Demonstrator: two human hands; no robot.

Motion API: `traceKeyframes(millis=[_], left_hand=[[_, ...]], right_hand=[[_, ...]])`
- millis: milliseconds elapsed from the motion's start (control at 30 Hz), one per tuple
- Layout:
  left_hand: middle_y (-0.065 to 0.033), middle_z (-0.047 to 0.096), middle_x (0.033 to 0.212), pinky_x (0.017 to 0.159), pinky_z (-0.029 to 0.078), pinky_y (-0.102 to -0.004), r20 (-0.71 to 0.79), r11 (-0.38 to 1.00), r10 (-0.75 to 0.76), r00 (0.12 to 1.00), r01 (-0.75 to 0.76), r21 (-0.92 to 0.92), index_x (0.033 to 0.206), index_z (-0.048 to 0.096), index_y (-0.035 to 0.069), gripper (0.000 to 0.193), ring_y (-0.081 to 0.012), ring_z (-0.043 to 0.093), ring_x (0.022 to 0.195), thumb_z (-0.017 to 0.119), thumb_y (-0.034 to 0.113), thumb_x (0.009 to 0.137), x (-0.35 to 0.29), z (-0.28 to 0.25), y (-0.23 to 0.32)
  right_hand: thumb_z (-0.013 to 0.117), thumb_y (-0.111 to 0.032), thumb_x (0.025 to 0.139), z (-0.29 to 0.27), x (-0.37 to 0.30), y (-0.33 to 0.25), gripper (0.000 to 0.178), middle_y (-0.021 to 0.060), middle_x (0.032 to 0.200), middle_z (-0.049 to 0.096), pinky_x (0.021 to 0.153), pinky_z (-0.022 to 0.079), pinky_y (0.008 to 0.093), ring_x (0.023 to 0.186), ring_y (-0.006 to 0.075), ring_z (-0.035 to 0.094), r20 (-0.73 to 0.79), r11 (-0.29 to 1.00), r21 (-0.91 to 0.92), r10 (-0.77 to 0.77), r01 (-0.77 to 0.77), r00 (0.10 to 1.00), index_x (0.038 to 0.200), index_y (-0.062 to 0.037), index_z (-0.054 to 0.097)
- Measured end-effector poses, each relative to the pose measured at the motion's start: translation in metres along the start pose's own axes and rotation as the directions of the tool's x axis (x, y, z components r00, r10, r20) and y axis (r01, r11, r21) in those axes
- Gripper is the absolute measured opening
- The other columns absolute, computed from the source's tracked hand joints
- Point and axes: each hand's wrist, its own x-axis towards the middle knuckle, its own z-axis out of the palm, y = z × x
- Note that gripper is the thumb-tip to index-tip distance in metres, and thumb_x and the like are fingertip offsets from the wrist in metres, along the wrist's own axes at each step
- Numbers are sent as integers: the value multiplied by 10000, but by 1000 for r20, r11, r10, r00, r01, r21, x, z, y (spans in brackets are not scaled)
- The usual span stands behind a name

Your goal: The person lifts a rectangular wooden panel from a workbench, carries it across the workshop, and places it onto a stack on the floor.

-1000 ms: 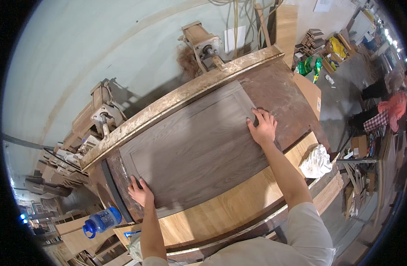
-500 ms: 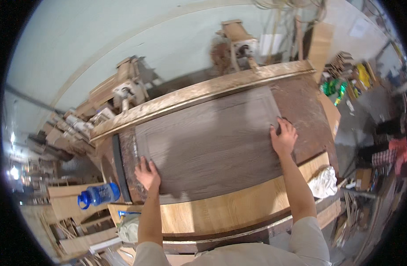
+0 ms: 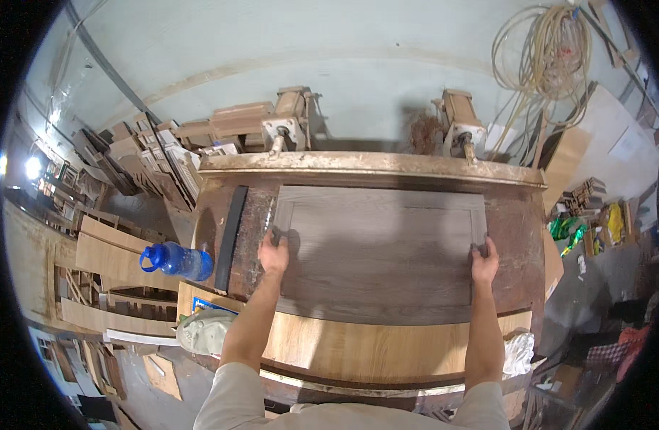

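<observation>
A grey-brown wood-grain cabinet door [image 3: 380,251] lies flat on the worn brown bench top [image 3: 514,251], its long sides running left to right. My left hand [image 3: 273,254] is closed on the door's left edge, thumb and fingers around it. On the opposite short edge, my right hand [image 3: 485,264] grips the door in the same way. Some fingertips are hidden by the edges. A pale wood board [image 3: 358,347] lies along the near side of the bench, just below the door and under my forearms.
Beyond the door runs a metal bar [image 3: 372,166] with two cylinder clamps [image 3: 290,107] behind it. A dark strip [image 3: 232,236] and a blue bottle [image 3: 177,261] are at left. A cap [image 3: 204,332] and a white cloth [image 3: 518,354] sit near the front corners.
The view has turned, so the bench now looks level. Both hands have gone from spread fingers over the door's side edges to a closed grip; the left sits farther up its edge.
</observation>
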Motion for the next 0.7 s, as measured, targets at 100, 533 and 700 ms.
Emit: traceKeyframes(millis=[100, 533, 700], left_hand=[[-169, 559, 1297, 1014, 392, -366, -39, 929, -95, 995, 75, -362, 1281, 537, -38, 544, -325, 525, 1180, 600, 351, 906, 11, -22, 2], [-76, 596, 1074, 842, 490, -360, 510, 537, -84, 856, 470, -701, 1131, 576, 77, 383, -224, 578, 1013, 519, 416, 963, -146, -245, -80], [-61, 624, 1098, 838, 507, -311, 801, 705, 49, 597, 547, -452, 1323, 531, 25, 416, -159, 595, 985, 420, 240, 984, -200, -270, -151]], right_hand=[[642, -93, 864, -23, 10, -12, 534, 136, 1233, 586, 965, 426, 361, 1096, 253, 559, -12, 938, 334, 98, -89, 995, 1365, 1, 479], [412, -699, 901, -241, -201, -56, 850, 99, 1478, 398, 1107, 251, 465, 1344, 289, 367, 4, 281, 948, 463, -151, 886, 1471, -72, 354], [415, -700, 897, -293, -347, -33, 842, 111, 1485, 385, 1125, 276, 443, 1351, 293, 361, 50, -219, 974, 452, 56, 890, 1446, -62, 369]])
